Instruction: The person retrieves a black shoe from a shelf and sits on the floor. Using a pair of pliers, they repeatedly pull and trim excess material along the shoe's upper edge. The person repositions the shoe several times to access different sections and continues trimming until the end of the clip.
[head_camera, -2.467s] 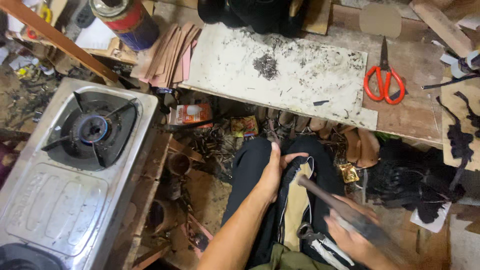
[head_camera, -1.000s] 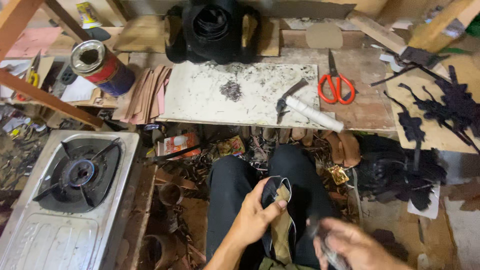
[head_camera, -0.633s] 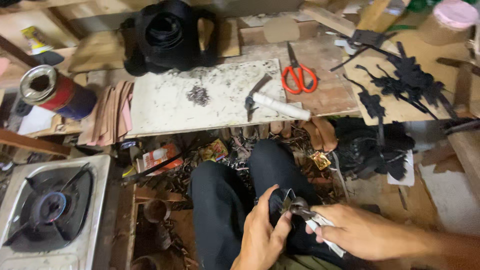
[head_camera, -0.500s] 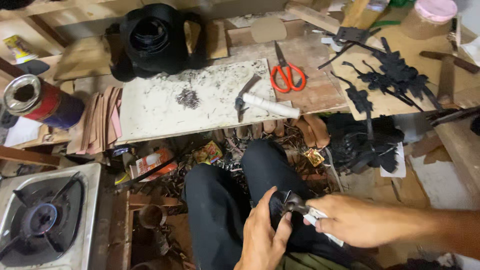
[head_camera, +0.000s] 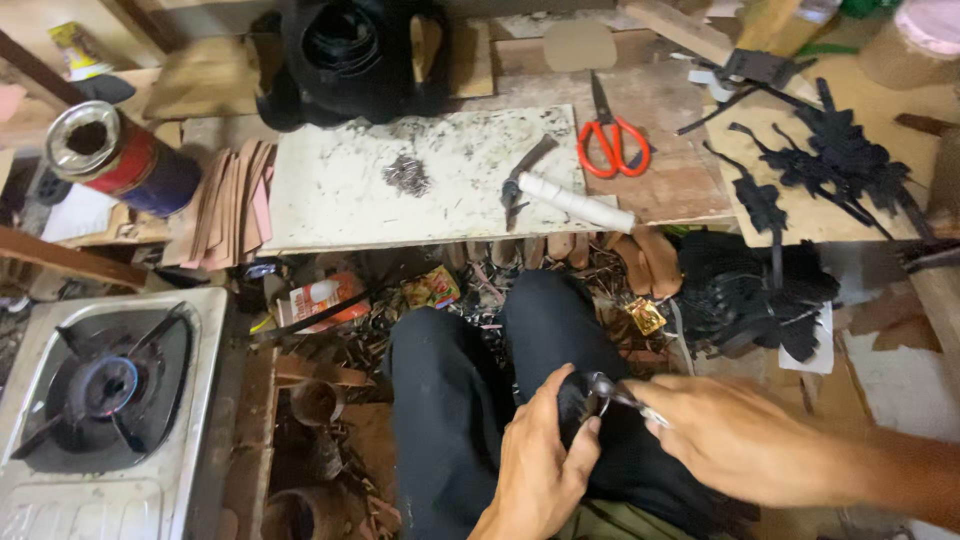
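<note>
Two hands at work over my lap, and around them a crowded workshop. Biggest thing in view is the white board (head_camera: 440, 180), speckled and scuffed, lying across the bench ahead of my knees. Down at my left sits the gas stove (head_camera: 105, 400), burner dark. Behind the board stands a black moulded form (head_camera: 350, 60), and off to the right black leather cut-outs (head_camera: 840, 165) spread over a pale sheet. A red and blue can (head_camera: 125, 160) lies tilted at the far left, with a stack of tan leather pieces (head_camera: 232, 200) just beside it. On the board's right edge rests a hammer (head_camera: 560, 195) with a white handle, and past it the red scissors (head_camera: 610, 135) lie on the wood. A little heap of nails (head_camera: 405, 175) sits mid-board.

Now the lap: my left hand (head_camera: 540, 470) is wrapped around a dark leather piece (head_camera: 575, 405), holding it against my thigh. My right hand (head_camera: 740, 440) is clenched on a small metal tool (head_camera: 625, 398), whose tip touches the top of that piece.
</note>
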